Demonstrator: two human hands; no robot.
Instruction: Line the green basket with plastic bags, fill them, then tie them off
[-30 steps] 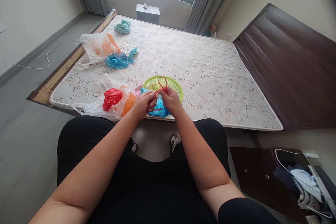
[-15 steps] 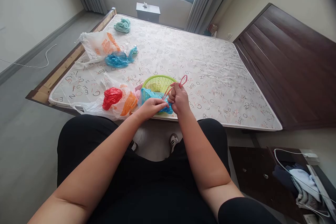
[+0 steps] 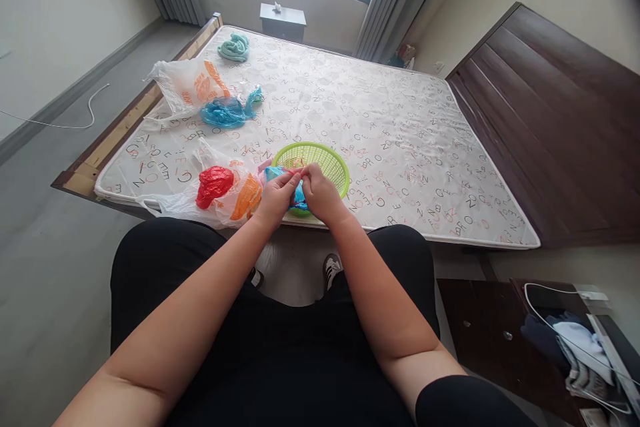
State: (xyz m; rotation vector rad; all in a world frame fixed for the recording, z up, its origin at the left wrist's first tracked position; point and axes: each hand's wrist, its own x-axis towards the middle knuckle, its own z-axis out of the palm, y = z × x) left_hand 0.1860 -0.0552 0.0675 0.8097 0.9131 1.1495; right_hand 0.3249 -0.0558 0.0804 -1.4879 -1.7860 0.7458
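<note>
Over the front of a green plastic basket (image 3: 345,177), my two hands meet with closed fingers. My left hand (image 3: 278,200) pinches a thin red string (image 3: 296,171), and my right hand (image 3: 323,195) pinches it too, right beside the left. A blue plastic bag (image 3: 274,174) lies at the basket's near side, partly behind my fingers. How the string runs around the bag is hidden by the hands. Left of the basket sit a red plastic bundle (image 3: 215,185) and a white plastic bag with orange print (image 3: 239,180).
The basket rests at the near edge of a bare mattress (image 3: 400,120) printed with letters. Farther back lie another white bag (image 3: 183,83), a blue bag (image 3: 224,113) and a folded green cloth (image 3: 234,48). A dark headboard (image 3: 555,120) stands at the right.
My right hand has moved left and down to meet the left hand, drawing in the red string loop that stood up to the right. More of the basket's right side shows.
</note>
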